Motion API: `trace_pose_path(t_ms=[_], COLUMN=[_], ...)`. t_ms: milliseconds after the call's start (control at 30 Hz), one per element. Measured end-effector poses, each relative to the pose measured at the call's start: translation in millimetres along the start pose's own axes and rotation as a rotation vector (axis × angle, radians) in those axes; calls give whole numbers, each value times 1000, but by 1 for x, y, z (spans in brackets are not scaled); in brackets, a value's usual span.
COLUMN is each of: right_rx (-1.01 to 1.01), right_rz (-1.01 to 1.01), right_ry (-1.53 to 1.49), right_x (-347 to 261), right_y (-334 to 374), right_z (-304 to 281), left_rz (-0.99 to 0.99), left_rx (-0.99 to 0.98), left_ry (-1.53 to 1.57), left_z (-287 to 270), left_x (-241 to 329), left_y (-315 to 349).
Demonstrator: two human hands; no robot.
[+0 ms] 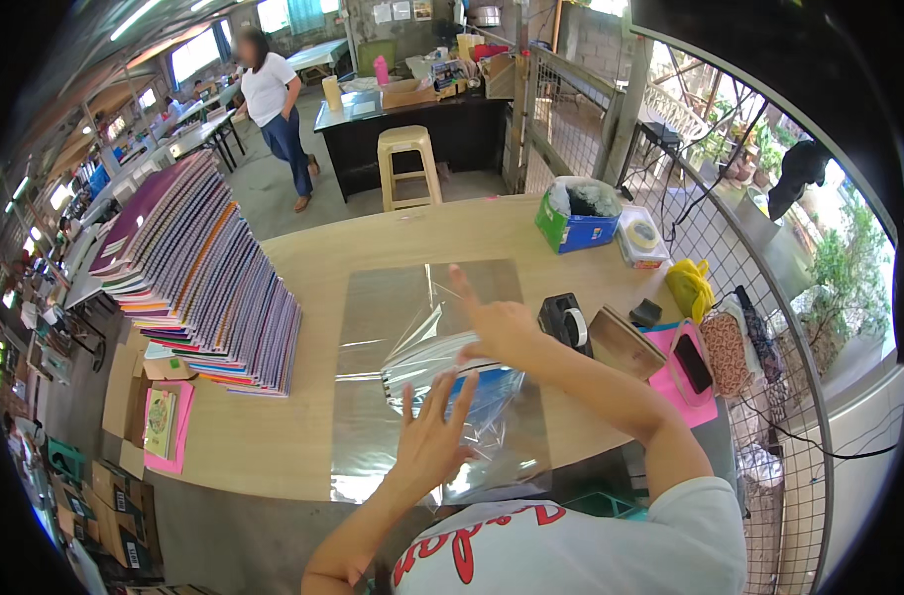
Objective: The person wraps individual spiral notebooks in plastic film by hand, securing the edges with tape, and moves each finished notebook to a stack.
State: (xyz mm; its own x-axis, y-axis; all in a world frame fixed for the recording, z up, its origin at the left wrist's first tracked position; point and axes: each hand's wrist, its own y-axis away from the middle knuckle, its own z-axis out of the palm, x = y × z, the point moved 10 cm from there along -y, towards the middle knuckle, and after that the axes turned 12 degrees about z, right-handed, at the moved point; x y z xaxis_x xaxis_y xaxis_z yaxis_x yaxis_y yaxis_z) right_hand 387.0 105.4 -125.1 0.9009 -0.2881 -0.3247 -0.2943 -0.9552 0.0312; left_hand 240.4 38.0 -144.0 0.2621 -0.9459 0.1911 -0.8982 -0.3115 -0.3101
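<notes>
A large sheet of clear plastic film (383, 297) lies flat on the wooden table in front of me. On it, near the middle, is a spiral-bound notebook (397, 382) with blue on its cover, partly covered by shiny creased film and by my hands. My left hand (435, 436) is over the near side of the notebook, fingers spread. Above its far right side is my right hand (502, 327), index finger stretched out and thumb apart. Nothing shows in either grasp. Whether the fingertips touch the film, I cannot tell.
A tall leaning stack of spiral notebooks (214, 288) stands at left, beside a pink folder (182, 436). To the right are a black tape dispenser (563, 319), a brown box (625, 342), a phone (692, 363) and a blue-green carton (576, 230). A person (272, 99) walks beyond the table.
</notes>
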Motion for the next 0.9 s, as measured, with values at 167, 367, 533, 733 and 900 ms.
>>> trace_pose_path(t_ms=[167,367,533,733,900], right_rx=[66,215,239,14,338], right_rz=[-330,-388,-346,42,-29], right_ry=[-222,-372,-638,-817,-644], right_x=[29,14,14,60,68], right_y=[67,77,67,47,38], right_z=[-31,-9,-23,4,-9], left_rz=[200,-25,-102,-98,-261], left_rx=[276,619,435,359,390], left_ry=[6,724,273,306,374], left_z=[-20,-80,-40,-30,-39], left_x=[-35,-69,-71,-85,-104], left_y=[14,4,16,4,-7])
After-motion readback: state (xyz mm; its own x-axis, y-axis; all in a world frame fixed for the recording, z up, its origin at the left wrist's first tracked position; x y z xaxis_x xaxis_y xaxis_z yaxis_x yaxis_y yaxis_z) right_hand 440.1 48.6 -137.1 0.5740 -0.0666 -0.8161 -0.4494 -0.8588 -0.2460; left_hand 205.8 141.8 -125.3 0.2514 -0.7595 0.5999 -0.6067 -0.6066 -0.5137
